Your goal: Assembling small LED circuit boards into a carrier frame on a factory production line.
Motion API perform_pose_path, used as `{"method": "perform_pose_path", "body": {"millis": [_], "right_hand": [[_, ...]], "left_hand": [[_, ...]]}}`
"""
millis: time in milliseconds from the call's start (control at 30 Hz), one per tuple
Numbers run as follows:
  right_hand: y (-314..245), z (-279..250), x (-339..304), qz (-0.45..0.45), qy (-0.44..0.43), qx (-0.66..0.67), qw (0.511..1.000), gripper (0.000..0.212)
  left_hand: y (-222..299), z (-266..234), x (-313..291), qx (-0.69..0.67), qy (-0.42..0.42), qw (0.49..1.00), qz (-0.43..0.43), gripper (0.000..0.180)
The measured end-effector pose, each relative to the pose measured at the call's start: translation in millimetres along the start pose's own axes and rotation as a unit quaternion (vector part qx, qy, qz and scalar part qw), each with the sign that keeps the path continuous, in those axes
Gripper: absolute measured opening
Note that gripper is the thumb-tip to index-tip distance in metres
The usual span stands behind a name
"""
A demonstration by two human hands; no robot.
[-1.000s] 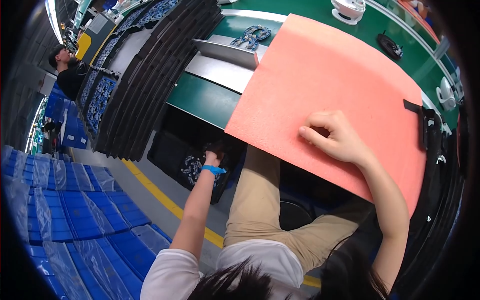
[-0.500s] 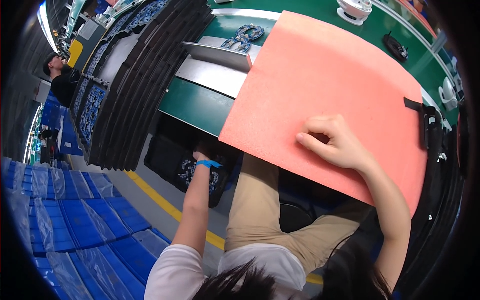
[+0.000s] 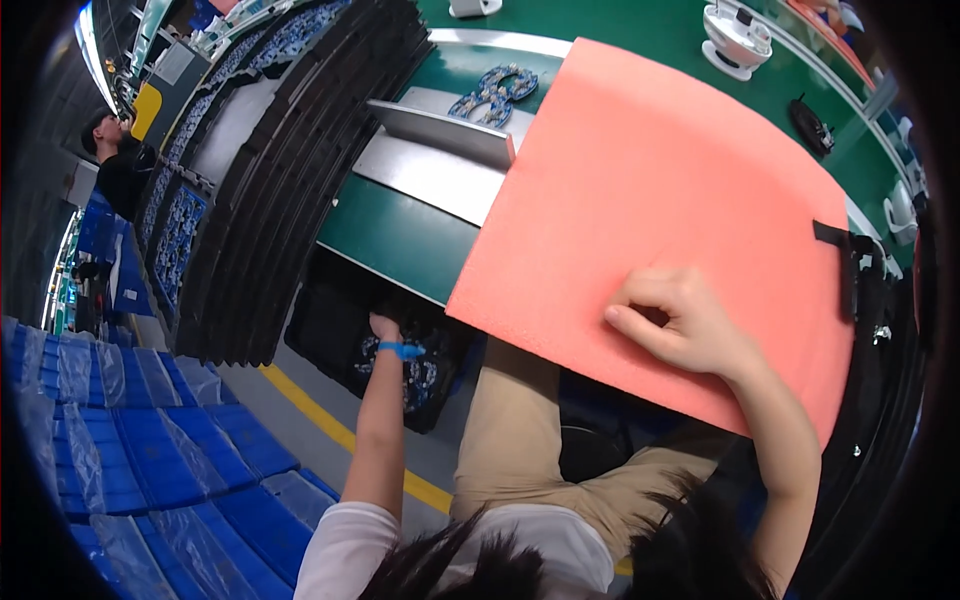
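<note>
My left hand (image 3: 384,325) reaches down past the green bench's front edge, a blue band (image 3: 402,350) on its wrist. It is at a black tray (image 3: 318,335) holding several circuit boards (image 3: 418,378), low beside my left leg. Shadow hides its fingers, so I cannot tell whether it grips anything. My right hand (image 3: 685,318) rests on a large pink foam sheet (image 3: 640,180), its fingers curled into a loose fist with the thumb near the index finger. Nothing shows inside it.
Left of the bench rises a stack of black trays (image 3: 290,170) with blue boards. A metal plate (image 3: 425,185) and a blue ring-shaped circuit board (image 3: 495,95) lie beyond. A white device (image 3: 738,42) stands at the back. Blue plastic-wrapped boxes (image 3: 170,450) fill the lower left.
My left hand has shifted a little left and lower at the tray. The right hand stays curled on the foam sheet; the whole view has shifted slightly.
</note>
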State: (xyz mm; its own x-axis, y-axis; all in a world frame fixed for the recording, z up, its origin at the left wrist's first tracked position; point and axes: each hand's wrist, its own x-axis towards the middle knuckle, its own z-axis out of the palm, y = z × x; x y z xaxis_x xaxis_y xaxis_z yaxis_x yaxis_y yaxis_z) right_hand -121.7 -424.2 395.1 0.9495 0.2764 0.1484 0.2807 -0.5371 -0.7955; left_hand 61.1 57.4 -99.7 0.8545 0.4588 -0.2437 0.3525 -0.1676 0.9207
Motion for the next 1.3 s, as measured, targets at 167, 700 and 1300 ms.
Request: {"method": "perform_pose_path", "body": {"millis": [167, 700, 1300], "right_hand": [[-5, -13, -14, 0.003, -0.008, -0.005, 1.000, 0.017], [1, -10, -16, -0.052, 0.014, -0.022, 0.998, 0.023], [37, -36, -2, -0.038, 0.434, 0.047, 0.899, 0.027]], "left_hand": [[165, 7, -108, -0.070, 0.122, 0.972, 0.186, 0.026], [545, 116, -232, 0.349, -0.156, 0.732, 0.564, 0.050], [563, 138, -327, 0.208, -0.211, 0.640, 0.709, 0.069]]}}
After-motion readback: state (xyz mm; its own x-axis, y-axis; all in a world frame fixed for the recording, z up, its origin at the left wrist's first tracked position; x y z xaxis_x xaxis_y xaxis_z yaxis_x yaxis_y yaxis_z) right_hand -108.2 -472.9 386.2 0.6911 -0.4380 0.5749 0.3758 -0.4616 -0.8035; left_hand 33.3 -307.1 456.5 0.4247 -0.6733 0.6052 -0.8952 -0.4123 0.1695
